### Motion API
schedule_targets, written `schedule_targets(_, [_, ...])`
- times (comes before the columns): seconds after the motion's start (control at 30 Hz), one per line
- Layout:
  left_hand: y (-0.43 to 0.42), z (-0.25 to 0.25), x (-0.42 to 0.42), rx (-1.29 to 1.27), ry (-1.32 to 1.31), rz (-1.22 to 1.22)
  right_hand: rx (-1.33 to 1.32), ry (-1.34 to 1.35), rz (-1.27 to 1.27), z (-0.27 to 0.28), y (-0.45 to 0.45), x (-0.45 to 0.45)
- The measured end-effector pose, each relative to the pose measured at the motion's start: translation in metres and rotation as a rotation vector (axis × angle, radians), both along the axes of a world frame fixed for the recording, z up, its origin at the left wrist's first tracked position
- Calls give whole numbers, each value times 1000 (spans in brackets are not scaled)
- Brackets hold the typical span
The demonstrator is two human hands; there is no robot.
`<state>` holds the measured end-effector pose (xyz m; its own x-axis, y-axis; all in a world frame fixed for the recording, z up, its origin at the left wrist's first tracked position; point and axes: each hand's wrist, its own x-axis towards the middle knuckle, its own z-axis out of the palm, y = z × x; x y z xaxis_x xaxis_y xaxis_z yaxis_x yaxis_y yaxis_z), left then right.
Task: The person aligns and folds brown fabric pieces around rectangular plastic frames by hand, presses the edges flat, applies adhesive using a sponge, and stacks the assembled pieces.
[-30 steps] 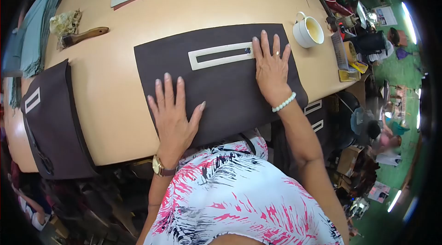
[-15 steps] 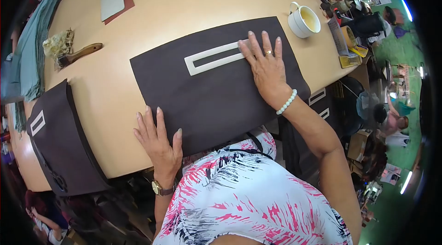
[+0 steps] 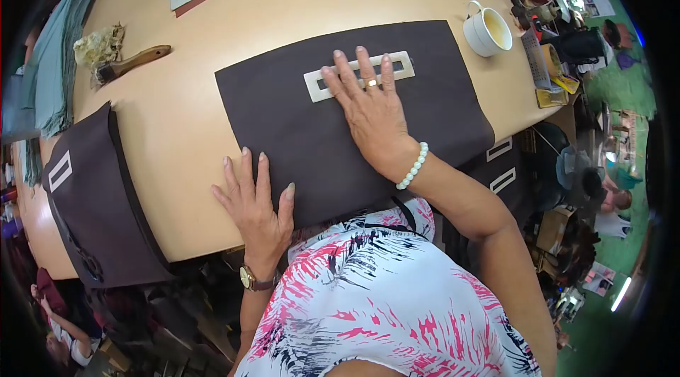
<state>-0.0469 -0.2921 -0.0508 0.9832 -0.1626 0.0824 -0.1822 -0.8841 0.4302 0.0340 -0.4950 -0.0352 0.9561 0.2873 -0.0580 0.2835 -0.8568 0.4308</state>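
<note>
A dark sheet (image 3: 304, 136) lies on the table in front of me, bearing a white rectangular frame (image 3: 404, 64) with a long slot. My right hand (image 3: 373, 118) rests flat across the left and middle part of the frame, fingers apart, holding nothing. At the sheet's lower left edge lies my left hand (image 3: 256, 210), its fingers spread partly over the table and partly over the sheet. Both palms face down, so what is under them is hidden.
A white cup (image 3: 487, 32) with yellowish contents stands at the right. A wooden-handled brush (image 3: 134, 60) lies at the left, above a dark stack (image 3: 95, 193) hanging over the edge. Bluish cloths (image 3: 60, 58) lie far left. A person (image 3: 71, 338) is at the lower left.
My right hand has slid left along the white frame, uncovering its right end. My left hand has dropped toward the sheet's lower left edge since the earliest frame.
</note>
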Motion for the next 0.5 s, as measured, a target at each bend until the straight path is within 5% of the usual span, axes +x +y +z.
schedule_targets(0.23, [-3, 1, 0, 50, -26, 11, 138, 53, 103, -2, 25, 0])
schedule_targets(0.37, [-4, 1, -1, 77, -41, 17, 723, 330, 163, 12, -9, 7])
schedule_targets(0.5, [-8, -2, -1, 77, -47, 44, 1291, -19, -61, 34, -87, -15])
